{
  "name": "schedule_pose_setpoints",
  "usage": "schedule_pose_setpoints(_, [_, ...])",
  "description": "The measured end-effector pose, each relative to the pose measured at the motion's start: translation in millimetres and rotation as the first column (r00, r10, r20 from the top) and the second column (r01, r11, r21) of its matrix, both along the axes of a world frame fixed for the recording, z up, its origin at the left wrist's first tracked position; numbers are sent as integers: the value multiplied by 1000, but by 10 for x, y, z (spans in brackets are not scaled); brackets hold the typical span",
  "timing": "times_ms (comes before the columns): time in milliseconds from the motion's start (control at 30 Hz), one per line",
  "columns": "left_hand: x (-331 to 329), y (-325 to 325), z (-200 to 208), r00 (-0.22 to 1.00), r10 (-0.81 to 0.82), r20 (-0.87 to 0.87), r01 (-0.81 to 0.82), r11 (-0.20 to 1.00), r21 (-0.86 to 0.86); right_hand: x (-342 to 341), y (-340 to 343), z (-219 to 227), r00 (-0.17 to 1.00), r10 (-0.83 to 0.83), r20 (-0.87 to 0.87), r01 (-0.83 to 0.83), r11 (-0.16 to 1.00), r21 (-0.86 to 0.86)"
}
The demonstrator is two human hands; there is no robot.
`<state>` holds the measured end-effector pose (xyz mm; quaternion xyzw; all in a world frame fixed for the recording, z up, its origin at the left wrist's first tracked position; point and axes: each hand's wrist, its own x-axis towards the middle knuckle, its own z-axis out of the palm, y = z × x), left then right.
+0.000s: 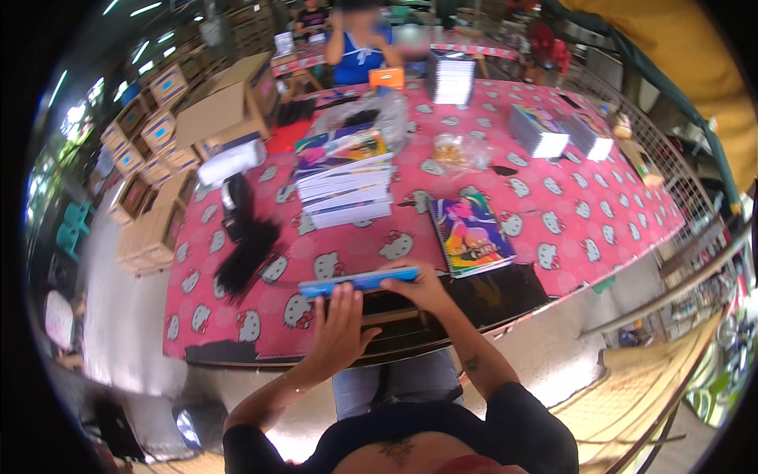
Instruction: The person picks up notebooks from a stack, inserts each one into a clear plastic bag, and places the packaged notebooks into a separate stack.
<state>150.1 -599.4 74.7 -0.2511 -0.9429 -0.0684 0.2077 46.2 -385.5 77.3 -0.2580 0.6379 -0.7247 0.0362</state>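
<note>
Gripping right end of blue book-like item [371, 280] with right hand [418, 286], over tabletop [568, 229] near middle of front edge. Laying left hand [339, 330] flat against item's near side, with fingers straight and thumb jutting right. Spacing hands apart along item. Hiding right fingers partly behind it. Showing item nearly edge-on, with cover hard to make out; impossible to tell whether touching tabletop. Disappearing above elbows under dark sleeves [525, 430].

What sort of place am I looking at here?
Likely a small workshop or packing area: notebooks with colourful covers lie in stacks on a large pink-covered table, and cardboard boxes are piled to its left.
</note>
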Motion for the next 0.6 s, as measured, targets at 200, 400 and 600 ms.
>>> schedule_pose_setpoints(200, [-90,-38,217,1000,-8,18,10,988,-152,69,-60,54,999,-21,29,21,1000,21])
schedule_pose_setpoints(400, [-598,-13,661,952,191,-239,-225,967,-122,78,-94,37,997,73,21,-73,997,8])
schedule_pose_setpoints(600, [-496,16,532,965,84,-248,-116,986,-116,112,34,101,992,114,59,-121,984,129])
